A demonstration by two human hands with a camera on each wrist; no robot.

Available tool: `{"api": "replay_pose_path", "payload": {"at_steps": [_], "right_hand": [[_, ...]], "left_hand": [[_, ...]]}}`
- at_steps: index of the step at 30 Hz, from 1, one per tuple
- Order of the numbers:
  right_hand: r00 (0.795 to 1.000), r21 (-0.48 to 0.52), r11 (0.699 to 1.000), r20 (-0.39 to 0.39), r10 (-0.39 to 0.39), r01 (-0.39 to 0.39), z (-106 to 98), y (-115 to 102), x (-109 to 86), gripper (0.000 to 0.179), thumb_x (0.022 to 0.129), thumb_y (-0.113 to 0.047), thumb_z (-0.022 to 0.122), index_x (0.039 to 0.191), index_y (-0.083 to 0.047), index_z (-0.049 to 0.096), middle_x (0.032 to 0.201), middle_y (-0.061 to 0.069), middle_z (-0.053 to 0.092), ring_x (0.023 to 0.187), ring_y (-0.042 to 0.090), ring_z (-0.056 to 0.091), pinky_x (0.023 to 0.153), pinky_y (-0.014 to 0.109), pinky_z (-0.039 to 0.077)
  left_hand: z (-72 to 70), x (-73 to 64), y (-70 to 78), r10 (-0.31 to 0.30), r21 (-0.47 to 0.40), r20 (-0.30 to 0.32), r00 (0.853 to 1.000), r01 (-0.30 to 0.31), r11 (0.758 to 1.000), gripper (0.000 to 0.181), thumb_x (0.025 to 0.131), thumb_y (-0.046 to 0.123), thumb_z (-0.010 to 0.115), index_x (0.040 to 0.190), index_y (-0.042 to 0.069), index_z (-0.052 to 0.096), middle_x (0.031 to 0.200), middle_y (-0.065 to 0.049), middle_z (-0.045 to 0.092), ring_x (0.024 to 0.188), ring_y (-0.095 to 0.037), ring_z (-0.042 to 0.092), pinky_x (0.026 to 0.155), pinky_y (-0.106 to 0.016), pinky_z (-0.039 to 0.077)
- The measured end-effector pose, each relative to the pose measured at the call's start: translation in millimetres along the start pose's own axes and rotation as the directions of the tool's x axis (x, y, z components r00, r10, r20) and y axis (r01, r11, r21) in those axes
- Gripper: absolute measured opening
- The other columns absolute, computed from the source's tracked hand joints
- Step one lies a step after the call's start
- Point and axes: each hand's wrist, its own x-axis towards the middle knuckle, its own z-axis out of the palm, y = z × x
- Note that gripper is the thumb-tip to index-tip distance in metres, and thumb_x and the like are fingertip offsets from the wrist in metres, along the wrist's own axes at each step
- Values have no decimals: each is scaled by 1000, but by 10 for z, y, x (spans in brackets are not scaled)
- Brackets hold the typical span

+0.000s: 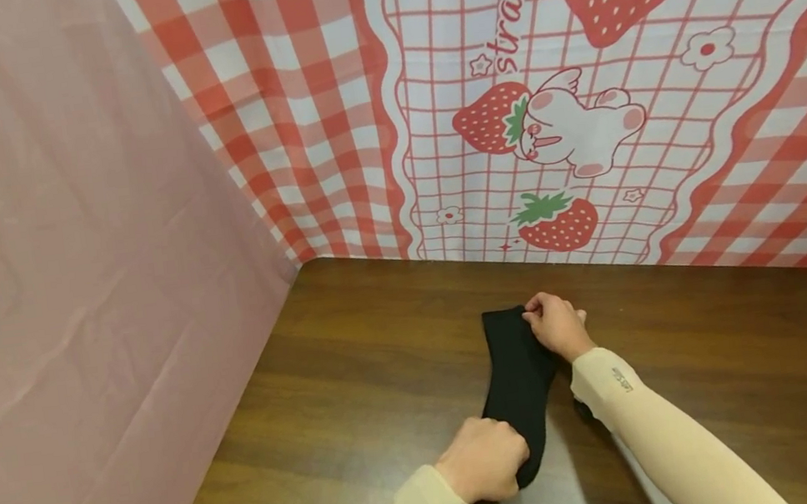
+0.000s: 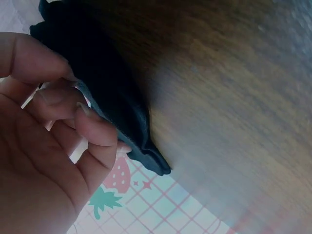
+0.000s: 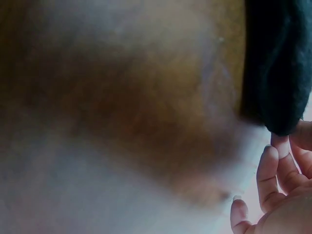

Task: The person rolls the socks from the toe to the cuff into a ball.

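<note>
Centrally, a black sock (image 1: 521, 380) extends lengthwise between two hands over a wooden tabletop (image 1: 358, 375). At the sock's near end, the left hand (image 1: 483, 458) grips its left edge between thumb and curled fingers, most of the fabric lying beyond the fingers. At the sock's far end, the right hand (image 1: 559, 325) pinches its right corner, the body extending back toward the left hand. Beyond the sock hangs a strawberry-print cloth (image 1: 328, 127); left of it, a pink cloth (image 1: 70, 242).
</note>
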Motion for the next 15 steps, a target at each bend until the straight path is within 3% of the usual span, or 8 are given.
{"api": "replay_pose_path", "payload": {"at_steps": [15], "right_hand": [[1000, -46, 999, -4, 9, -9, 25, -20, -8, 12, 96, -15, 64, 100, -4, 67, 96, 14, 68, 88, 34, 61, 83, 59, 29]], "left_hand": [[37, 18, -8, -8, -20, 5, 1000, 8, 1000, 36, 74, 21, 80, 53, 25, 51, 51, 13, 44, 45, -4, 40, 40, -26, 36]]}}
